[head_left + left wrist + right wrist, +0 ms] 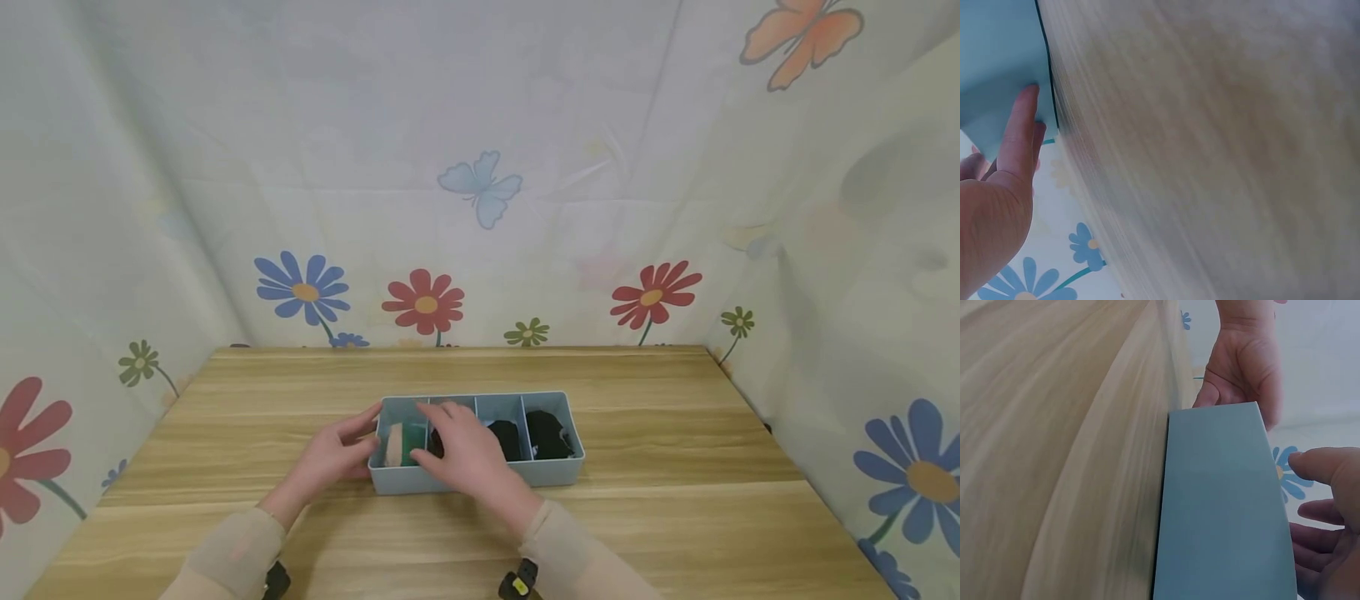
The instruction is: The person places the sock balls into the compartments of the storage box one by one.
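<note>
A blue-grey storage box [477, 477] with several compartments in a row stands on the wooden table. A beige and green folded item [406, 443] lies in its leftmost compartment. Black bundles, probably cloth, fill the others: one [549, 435] at the far right, another [506, 439] beside it. My left hand [332, 457] is at the box's left end; in the left wrist view a straight finger [1020, 128] touches the box wall. Over the left half of the box is my right hand [467, 450], fingers spread and loosely bent, partly hiding the second compartment. Nothing shows in its grasp.
The wooden table [645, 533] extends around the box on all sides. Behind it and at both sides hangs a pale curtain [570, 275] printed with flowers and butterflies. Dark wrist devices [518, 581] are worn below both hands.
</note>
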Available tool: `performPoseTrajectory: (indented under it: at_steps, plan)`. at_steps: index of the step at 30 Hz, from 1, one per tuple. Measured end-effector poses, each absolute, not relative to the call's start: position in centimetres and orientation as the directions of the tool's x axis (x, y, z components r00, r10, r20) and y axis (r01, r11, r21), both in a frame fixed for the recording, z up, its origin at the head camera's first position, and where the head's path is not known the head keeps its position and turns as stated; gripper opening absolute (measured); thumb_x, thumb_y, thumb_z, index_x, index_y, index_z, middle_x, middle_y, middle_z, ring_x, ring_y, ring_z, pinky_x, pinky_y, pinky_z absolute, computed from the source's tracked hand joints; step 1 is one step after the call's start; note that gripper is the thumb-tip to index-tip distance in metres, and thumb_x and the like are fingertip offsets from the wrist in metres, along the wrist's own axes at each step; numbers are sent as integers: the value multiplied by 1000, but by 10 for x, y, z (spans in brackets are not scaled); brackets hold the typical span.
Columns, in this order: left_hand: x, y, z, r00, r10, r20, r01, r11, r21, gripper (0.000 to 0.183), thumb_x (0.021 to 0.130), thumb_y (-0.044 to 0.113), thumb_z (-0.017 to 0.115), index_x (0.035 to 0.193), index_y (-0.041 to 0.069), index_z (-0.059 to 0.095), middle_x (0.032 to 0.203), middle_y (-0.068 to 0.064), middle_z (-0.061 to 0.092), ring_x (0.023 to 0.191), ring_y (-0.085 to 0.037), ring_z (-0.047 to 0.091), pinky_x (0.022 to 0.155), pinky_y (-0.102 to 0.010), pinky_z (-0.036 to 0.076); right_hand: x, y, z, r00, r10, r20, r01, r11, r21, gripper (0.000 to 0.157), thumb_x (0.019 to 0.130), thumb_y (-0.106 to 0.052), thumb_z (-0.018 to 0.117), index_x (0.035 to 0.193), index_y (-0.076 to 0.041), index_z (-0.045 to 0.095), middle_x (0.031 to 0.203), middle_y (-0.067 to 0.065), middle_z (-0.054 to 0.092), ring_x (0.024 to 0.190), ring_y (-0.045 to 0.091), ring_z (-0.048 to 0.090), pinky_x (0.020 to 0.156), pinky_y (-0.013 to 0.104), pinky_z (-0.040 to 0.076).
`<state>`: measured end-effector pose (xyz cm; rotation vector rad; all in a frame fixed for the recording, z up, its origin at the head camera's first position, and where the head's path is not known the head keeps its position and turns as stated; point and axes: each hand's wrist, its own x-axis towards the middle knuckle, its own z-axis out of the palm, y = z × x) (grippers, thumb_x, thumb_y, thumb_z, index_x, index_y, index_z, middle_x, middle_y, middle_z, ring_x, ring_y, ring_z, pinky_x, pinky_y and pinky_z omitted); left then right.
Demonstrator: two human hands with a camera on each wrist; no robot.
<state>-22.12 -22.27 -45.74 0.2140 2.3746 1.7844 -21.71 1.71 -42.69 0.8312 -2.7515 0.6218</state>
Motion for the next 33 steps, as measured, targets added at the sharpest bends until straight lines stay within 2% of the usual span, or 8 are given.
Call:
performPoseTrajectory:
  at_steps: [8,15,19,28,33]
  plan:
    - [-222,-221,-458,-980,194,-53,6,294,956,60,98,15,63,153,10,39,147,-30,41,129,-44,47,78,-43,59,-213,46,-422,-820,-485,304,-570,738,-360,59,92,-44,69,143,-15,54,137,3,58,126,22,54,99,41,50]
    - [-222,-222,-457,-981,191,-40,26,331,943,60,98,15,62,153,9,39,147,-29,43,130,-44,48,80,-42,59,-211,77,-421,-817,-466,340,-571,739,-358,59,92,-43,69,141,-14,55,135,6,60,123,24,56,94,42,52]
    - [-222,-222,-456,-980,199,-20,55,364,930,58,99,14,60,153,8,38,147,-29,42,129,-44,48,81,-42,58,-212,92,-423,-822,-442,360,-559,750,-355,59,91,-42,71,141,-14,56,134,6,61,123,25,56,97,42,50]
    - [-217,-218,-449,-975,204,90,191,561,806,55,100,16,59,150,2,41,139,-26,52,117,-38,60,93,-45,53,-215,133,-426,-816,-388,429,-550,748,-370,57,88,-33,76,136,-7,59,130,11,62,120,29,58,98,46,49]
    - [-209,-214,-441,-968,203,145,242,617,749,56,99,18,61,149,0,42,139,-26,53,113,-35,63,93,-49,52,-213,159,-423,-837,-350,420,-513,767,-385,58,87,-30,77,136,-5,58,129,14,62,117,31,59,94,48,51]
